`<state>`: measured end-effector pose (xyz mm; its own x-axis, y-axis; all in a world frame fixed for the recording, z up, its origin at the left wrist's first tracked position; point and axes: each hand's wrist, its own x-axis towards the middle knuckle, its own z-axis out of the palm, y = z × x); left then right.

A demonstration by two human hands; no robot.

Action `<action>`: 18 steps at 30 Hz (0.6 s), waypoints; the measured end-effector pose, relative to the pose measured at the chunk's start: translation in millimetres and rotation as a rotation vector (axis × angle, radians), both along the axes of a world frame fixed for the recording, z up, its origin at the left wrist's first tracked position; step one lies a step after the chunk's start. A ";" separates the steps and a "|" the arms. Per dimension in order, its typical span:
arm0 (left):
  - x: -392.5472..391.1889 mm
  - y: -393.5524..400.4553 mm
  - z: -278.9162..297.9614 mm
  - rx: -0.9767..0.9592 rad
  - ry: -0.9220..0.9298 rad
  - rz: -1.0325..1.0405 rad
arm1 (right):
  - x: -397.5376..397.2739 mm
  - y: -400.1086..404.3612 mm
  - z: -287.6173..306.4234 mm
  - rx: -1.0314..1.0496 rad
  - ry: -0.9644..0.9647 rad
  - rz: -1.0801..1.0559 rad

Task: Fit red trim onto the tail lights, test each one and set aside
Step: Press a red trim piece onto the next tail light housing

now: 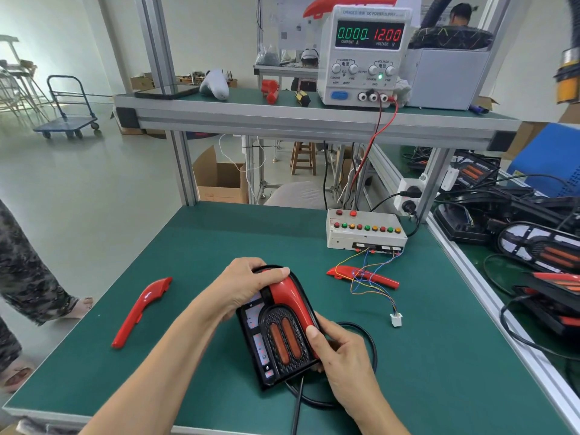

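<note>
You're gripping the tail light (276,337) with both hands (248,288), right hand (340,350) nearer, pressing red trim (290,296) lengthwise away from you.

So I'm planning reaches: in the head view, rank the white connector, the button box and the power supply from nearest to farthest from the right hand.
From the right hand:
1. White connector, on the mat just beyond it to the right.
2. Button box, at the mat's far edge.
3. Power supply, up on the shelf.
</note>
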<state>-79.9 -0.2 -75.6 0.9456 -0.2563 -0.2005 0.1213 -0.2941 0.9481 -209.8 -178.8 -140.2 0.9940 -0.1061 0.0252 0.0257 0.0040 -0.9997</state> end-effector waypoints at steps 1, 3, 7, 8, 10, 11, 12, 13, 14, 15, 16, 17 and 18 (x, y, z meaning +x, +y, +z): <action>-0.2 -0.4 -2.5 -0.014 0.019 0.012 | 0.4 -0.7 0.3 -0.017 -0.004 -0.008; 0.0 -0.2 -5.9 -0.049 0.064 0.041 | 1.6 -3.8 -0.5 -0.051 0.000 0.024; 0.4 0.4 -3.7 -0.118 0.117 0.041 | 4.5 -10.1 -2.4 -0.087 0.002 0.103; 0.5 0.4 -2.8 -0.129 0.125 0.042 | 5.1 -11.9 -3.9 -0.099 -0.013 0.106; 1.4 -0.4 -1.2 -0.148 0.137 0.036 | 5.9 -13.4 -5.6 -0.107 -0.037 0.105; 1.9 -1.2 -0.4 -0.157 0.142 0.027 | 6.1 -13.6 -5.8 -0.103 -0.042 0.100; 2.4 -1.5 0.5 -0.162 0.145 0.017 | 6.1 -14.0 -6.9 -0.103 -0.045 0.098; 2.6 -1.7 1.1 -0.160 0.145 0.007 | 6.2 -13.6 -7.2 -0.108 -0.038 0.096; 2.4 -1.1 1.2 -0.154 0.142 0.003 | 6.3 -14.0 -8.2 -0.131 -0.025 0.095; 2.0 0.0 1.2 -0.146 0.137 0.004 | 6.5 -13.7 -6.2 -0.175 -0.007 0.096; 1.3 1.9 1.1 -0.137 0.132 0.003 | 7.0 -14.3 -3.7 -0.280 0.001 0.083; 0.1 3.0 0.9 -0.133 0.126 -0.003 | 7.6 -15.0 1.1 -0.460 0.003 0.062; -1.1 3.8 0.9 -0.134 0.117 -0.012 | 10.5 -16.6 4.9 -0.683 -0.019 0.025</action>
